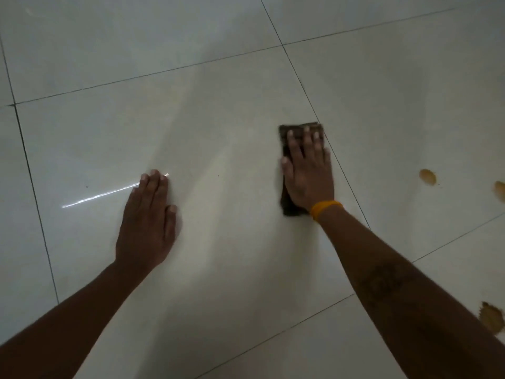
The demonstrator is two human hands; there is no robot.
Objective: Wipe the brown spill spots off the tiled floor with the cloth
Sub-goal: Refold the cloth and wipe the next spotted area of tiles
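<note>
1. Floor: pale glossy tiles with thin dark grout lines; a bright streak of reflected light lies at the left, just beyond the left fingertips.
2. Left hand: flat on the tile, fingers straight and together, thumb out to the side. It holds nothing and reads as a brace for the person's weight.
3. Cloth: dark, folded into a narrow rectangle, lying flat on the tile just left of a grout line, near the middle of the view. Its far end and its near-left corner show past the hand.
4. Right hand: laid palm-down on the cloth, fingers straight and slightly spread, pressing it to the floor rather than gripping it. An orange band sits at the wrist.
5. Spill spots: one brown blot on the tile to the right of the cloth, well apart from it; a second at the right edge; a third, larger, beside the right forearm. None is under the cloth.
6. Handling, as a judgement: the cloth looks light, soft and limp, likely to bunch if pushed from one edge. A flat palm over its middle, with fingers spread toward the leading end, should keep it folded. The glossy tile probably lets it slide easily.
7. Progress, judged: at least three spots remain, all to the right.
</note>
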